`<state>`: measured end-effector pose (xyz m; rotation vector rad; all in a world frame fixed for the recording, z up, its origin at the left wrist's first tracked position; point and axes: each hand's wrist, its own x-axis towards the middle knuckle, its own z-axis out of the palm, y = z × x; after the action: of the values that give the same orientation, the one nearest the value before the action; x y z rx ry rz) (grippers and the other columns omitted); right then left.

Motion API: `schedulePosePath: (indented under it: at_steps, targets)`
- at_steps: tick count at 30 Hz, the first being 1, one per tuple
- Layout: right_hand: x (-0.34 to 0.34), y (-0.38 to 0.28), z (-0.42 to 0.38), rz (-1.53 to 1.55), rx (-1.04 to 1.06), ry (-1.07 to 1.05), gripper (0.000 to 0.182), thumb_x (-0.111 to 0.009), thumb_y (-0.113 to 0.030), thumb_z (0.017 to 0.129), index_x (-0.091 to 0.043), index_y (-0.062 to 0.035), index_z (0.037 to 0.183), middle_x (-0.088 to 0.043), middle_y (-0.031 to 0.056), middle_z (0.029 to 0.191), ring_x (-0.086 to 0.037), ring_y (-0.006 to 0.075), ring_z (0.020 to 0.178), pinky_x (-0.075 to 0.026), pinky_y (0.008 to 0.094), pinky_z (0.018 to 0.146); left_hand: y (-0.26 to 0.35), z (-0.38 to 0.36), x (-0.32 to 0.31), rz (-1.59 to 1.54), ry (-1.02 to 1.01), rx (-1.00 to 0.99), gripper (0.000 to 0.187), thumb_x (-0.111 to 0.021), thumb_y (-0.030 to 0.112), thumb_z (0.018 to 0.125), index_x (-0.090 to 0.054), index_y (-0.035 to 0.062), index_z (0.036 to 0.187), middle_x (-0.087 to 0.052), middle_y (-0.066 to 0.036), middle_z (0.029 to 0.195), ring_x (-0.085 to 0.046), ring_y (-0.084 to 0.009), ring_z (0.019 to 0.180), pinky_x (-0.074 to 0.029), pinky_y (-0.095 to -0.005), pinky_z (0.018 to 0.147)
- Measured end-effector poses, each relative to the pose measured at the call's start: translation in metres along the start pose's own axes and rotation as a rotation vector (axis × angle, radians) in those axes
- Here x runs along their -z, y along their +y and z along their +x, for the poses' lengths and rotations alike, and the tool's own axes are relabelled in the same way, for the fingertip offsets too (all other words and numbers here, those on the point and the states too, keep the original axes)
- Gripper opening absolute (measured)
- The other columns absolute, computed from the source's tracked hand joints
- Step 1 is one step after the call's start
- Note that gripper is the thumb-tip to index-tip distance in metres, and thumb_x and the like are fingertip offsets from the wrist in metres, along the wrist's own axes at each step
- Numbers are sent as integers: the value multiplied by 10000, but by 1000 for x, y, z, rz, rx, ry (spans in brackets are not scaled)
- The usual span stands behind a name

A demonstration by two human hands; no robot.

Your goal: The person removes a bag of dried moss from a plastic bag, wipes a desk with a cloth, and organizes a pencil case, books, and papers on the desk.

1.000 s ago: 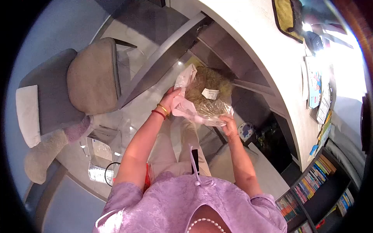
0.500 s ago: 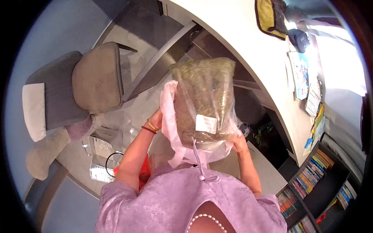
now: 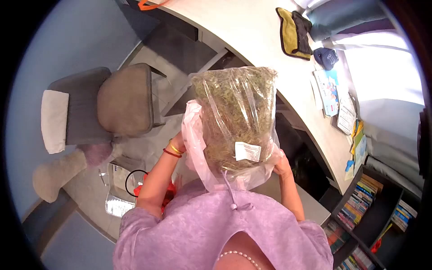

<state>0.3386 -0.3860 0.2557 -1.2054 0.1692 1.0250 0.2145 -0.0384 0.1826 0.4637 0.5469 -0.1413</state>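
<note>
A clear plastic bag (image 3: 234, 108) packed with dried green-brown, moss-like plant matter is held up in front of my chest. A white label (image 3: 248, 151) sticks to its lower part. Around its lower end and left side bunches a thin pink plastic bag (image 3: 193, 128). My left hand (image 3: 178, 143) grips the pink bag at its left edge, with most fingers hidden behind the plastic. On the right, my right hand (image 3: 282, 164) is closed on the pink bag's edge near the bottom of the clear bag, its fingertips partly covered.
A curved white desk (image 3: 252, 33) runs along the far right, with a yellow-black cloth (image 3: 294, 33), a dark blue cap-like item (image 3: 326, 58) and booklets (image 3: 327, 92). A grey chair (image 3: 126, 101) stands left. Bookshelves (image 3: 360, 198) are at lower right; a transparent container (image 3: 118, 191) sits on the floor.
The view has shifted, so the chair and desk appear moved. The clear bag's front has turned more toward me and its top looks wider. Both hands keep their grip on the pink bag.
</note>
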Motion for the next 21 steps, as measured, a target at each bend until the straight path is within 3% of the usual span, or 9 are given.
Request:
schedulePosePath:
  at_steps: [8, 13, 16, 21]
  targets:
    - [-20, -25, 1, -39, 64, -67, 358, -603, -107, 754, -535, 18, 1083, -583, 55, 1022, -569, 148, 901, -463, 295, 792, 42, 0, -47, -76, -229, -45, 366, -543, 249, 841, -482, 79, 1159, -588, -37, 1018, -584, -162, 888, -494, -347, 779]
    - [-51, -70, 0, 34, 364, 43, 491, -573, -28, 698, -453, 25, 1171, -555, 97, 1064, -550, 208, 959, -450, 336, 834, 65, 32, -65, -85, -364, 2, 366, -556, 231, 834, -484, 76, 1158, -589, -39, 1017, -586, -165, 888, -494, -346, 778]
    - [-19, -76, 22, 231, 359, 79, 524, -539, 7, 700, -396, 10, 1205, -526, 109, 1065, -540, 237, 941, -453, 360, 809, 71, 74, -65, -43, -411, 29, 367, -563, 220, 830, -485, 74, 1157, -590, -39, 1015, -586, -167, 888, -494, -346, 778]
    - [6, -57, 67, 351, 397, 260, 438, -520, -10, 779, -413, -5, 1204, -503, 88, 1140, -509, 205, 1001, -408, 323, 868, 48, 89, -65, 67, -355, -14, 360, -554, 156, 819, -479, 50, 1155, -582, -58, 1036, -576, -173, 925, -477, -326, 819]
